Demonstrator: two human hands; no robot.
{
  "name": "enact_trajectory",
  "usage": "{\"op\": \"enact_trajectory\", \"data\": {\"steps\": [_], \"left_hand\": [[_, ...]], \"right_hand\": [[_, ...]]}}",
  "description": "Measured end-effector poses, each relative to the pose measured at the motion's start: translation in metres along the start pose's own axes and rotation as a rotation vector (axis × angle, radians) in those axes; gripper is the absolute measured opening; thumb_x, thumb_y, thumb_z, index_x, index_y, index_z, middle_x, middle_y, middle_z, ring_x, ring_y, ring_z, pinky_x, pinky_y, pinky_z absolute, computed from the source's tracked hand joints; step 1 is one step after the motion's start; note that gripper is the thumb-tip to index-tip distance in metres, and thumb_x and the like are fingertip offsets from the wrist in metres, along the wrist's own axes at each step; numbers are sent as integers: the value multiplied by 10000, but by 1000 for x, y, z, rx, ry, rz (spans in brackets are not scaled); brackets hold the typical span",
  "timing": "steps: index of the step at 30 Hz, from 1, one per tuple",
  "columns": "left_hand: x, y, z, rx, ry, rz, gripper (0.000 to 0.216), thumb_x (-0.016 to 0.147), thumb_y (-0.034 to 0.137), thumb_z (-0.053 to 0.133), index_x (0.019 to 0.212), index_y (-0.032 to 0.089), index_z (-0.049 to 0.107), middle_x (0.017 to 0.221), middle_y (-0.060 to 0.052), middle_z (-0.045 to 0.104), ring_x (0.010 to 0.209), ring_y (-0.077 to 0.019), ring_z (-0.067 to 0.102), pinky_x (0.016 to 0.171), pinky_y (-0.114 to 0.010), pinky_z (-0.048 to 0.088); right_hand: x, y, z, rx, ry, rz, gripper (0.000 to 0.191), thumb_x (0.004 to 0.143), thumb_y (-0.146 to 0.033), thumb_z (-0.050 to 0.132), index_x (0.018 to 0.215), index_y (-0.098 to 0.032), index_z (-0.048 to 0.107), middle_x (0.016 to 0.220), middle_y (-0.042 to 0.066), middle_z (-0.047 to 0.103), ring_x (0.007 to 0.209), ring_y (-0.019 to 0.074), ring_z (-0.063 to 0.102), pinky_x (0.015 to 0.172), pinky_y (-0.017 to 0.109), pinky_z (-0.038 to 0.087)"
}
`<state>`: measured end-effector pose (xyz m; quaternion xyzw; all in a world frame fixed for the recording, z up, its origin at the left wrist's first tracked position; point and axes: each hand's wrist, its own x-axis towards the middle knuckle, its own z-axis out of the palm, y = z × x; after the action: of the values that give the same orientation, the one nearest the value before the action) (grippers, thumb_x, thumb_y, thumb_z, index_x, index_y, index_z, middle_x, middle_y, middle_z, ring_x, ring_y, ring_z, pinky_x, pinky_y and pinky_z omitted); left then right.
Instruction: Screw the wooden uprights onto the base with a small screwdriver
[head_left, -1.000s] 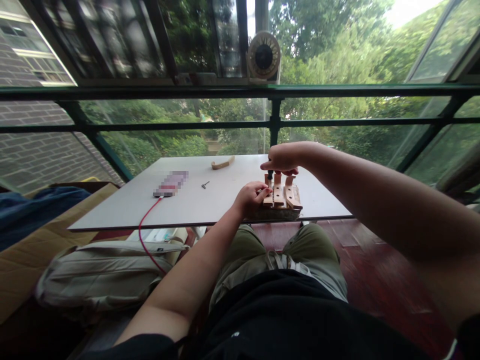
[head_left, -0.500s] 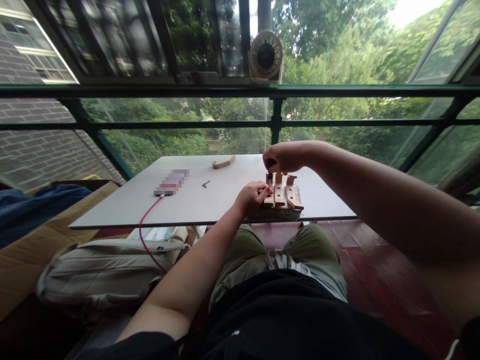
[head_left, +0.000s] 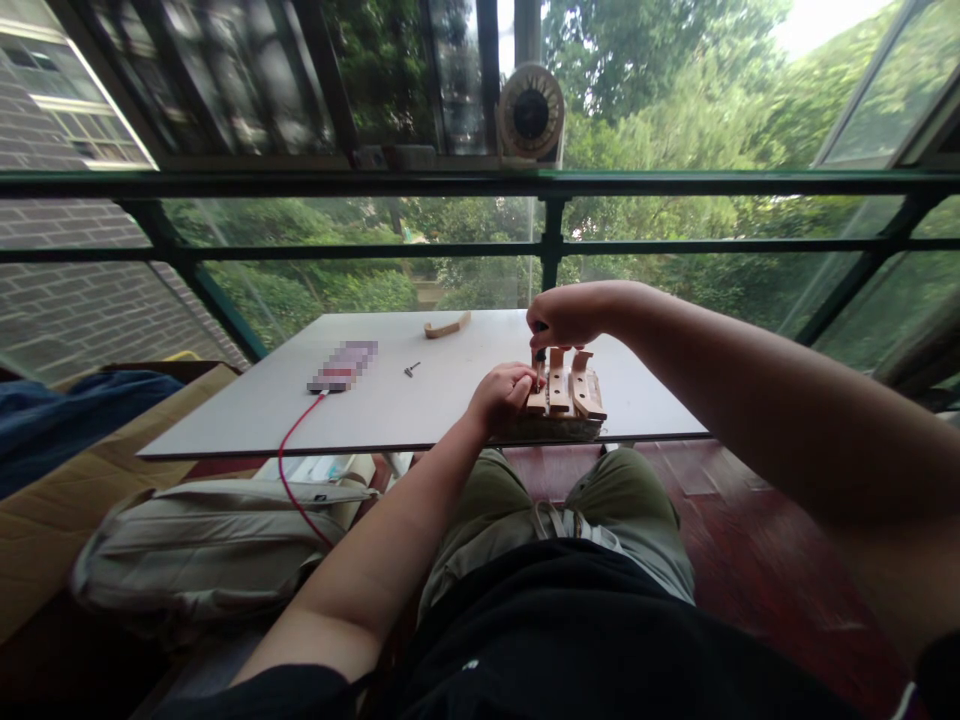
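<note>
My right hand (head_left: 564, 318) is closed round the dark handle of a screwdriver (head_left: 540, 352), held upright with its shaft pointing down. Its tip meets the leftmost of three curved wooden hooks (head_left: 537, 402); the contact point is partly hidden by fingers. My left hand (head_left: 501, 392) is closed at that hook's left side, fingers pressed against it near the screwdriver tip. Beside it stand the middle wooden hook (head_left: 557, 392) and the right wooden hook (head_left: 585, 388), each with dark holes. All three sit on a rough-edged block (head_left: 555, 430) at the table's front edge.
On the white table (head_left: 390, 410) lie another curved wooden piece (head_left: 448, 326), a few small screws (head_left: 411, 370) and a blurred-out phone (head_left: 343, 366) with a red cable (head_left: 282, 455). Left of the table are a grey bag (head_left: 210, 545) and a cardboard box (head_left: 112, 450). A green railing (head_left: 360, 249) runs behind.
The screwdriver and my right hand have shifted very slightly, and the handle looks turned a little. My left hand keeps its place by the leftmost hook.
</note>
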<state>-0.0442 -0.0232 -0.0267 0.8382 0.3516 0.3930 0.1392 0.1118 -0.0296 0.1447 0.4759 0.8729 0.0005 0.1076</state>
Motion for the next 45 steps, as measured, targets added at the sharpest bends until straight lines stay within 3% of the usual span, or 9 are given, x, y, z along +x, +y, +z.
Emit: {"op": "enact_trajectory", "data": {"steps": [5,13,20,26,30,37,45], "left_hand": [[-1,0,2,32,41,-34,281,785,148,455,833,177,731,945,-42,731,946,-209,643,948,-340,499],[-1,-2,3,40,65,-56,278,776,154,469,830,186,739,949,-44,733,944,-211,652,952,-346,507],[-1,-3,0,25,48,-48,271,780,160,462,832,183,728,970,-48,731,971,-215,642,967,-354,500],[-5,0,-6,-17,77,-50,264,800,162,461,891,177,708,948,-43,723,936,-200,632,916,-340,501],[-7,1,-9,-5,119,-80,227,838,197,478,936,176,681,919,-40,701,856,-177,620,832,-316,509],[-8,2,-10,-17,138,-89,172,885,285,514,911,181,648,890,-39,673,784,-154,603,749,-291,503],[-9,4,-12,-42,143,-87,193,873,354,572,893,174,638,833,-27,644,742,-136,585,686,-260,490]], "right_hand": [[3,-1,0,-32,13,5,403,928,-445,527,989,-90,707,695,76,676,621,160,588,665,310,372],[6,-1,1,-61,-13,42,566,940,-552,439,902,-59,715,586,73,636,561,158,568,680,322,391],[8,-1,2,-32,-19,50,600,957,-552,385,876,-59,717,572,83,639,550,166,578,657,320,398],[7,2,5,45,38,30,356,853,-436,614,1031,-135,678,766,83,699,612,168,599,591,290,393],[5,1,6,101,96,-36,356,821,-270,632,1160,-178,581,901,73,693,604,133,576,536,256,375],[4,-6,-1,129,31,-75,271,786,-154,581,1054,-180,610,885,55,676,587,113,557,518,246,363],[3,-16,-9,25,62,-68,260,766,-178,613,1019,-164,673,906,61,699,671,134,558,572,252,352]]}}
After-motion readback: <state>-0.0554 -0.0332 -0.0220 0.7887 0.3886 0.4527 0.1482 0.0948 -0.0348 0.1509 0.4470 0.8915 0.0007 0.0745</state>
